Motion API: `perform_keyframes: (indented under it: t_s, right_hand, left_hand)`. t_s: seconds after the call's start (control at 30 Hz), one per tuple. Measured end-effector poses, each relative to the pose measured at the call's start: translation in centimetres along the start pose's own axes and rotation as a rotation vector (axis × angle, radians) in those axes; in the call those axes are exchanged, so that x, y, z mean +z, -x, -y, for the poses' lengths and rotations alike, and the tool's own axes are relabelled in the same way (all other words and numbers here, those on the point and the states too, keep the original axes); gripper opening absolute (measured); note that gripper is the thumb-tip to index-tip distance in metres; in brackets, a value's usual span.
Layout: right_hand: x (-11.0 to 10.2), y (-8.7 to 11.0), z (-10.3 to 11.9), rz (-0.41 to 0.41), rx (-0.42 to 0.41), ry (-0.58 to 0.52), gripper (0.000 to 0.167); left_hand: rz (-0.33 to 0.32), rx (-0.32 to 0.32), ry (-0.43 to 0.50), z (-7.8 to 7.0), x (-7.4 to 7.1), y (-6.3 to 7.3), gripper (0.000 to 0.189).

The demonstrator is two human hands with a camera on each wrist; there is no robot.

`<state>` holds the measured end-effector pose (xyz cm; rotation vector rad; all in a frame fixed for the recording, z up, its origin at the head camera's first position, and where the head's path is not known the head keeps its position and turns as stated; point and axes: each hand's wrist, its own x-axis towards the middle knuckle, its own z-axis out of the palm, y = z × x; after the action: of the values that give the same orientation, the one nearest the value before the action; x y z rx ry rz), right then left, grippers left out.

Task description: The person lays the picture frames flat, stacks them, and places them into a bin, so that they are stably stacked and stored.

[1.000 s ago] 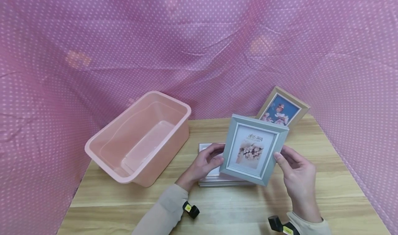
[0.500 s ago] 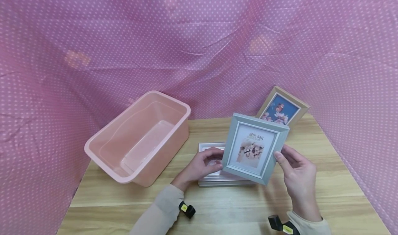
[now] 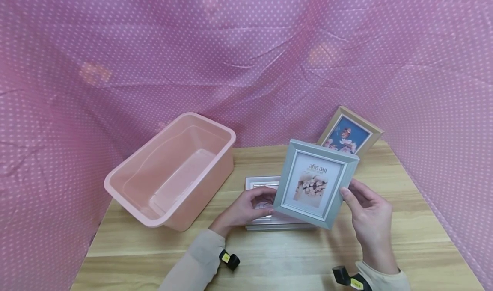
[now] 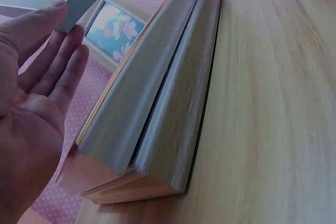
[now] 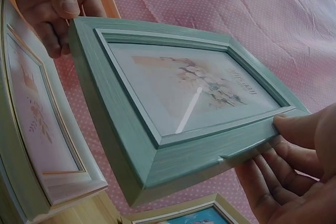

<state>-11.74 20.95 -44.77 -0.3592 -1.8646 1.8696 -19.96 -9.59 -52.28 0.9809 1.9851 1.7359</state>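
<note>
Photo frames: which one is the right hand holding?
The pale green frame, edge pinched by the right hand. The stacked frames lie flat on the table; the tan frame sits tilted behind, unheld.

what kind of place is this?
Probably a makeshift recording booth: pink dotted cloth hangs around a wood-grain table, and the person wears a black device at each wrist.

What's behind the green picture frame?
Behind the green frame, a stack of frames and a tan frame partly show in the head view. Covered: the stack's upper right part and the tan frame's lower end.
</note>
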Motion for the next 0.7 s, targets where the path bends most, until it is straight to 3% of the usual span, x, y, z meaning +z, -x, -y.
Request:
perform_keyframes:
  t_s: [0.23, 0.7]
  right_hand:
    - [0.00, -0.26, 0.21, 0.038, 0.032, 0.046, 0.034]
    - [0.36, -0.36, 0.54, 0.071, 0.014, -0.047, 0.031]
  left_hand:
    - [-0.058, 0.023, 0.026, 0.27, 0.18, 0.28, 0.049]
    - [-0.132, 0.014, 0.036, 0.16, 0.09, 0.93, 0.046]
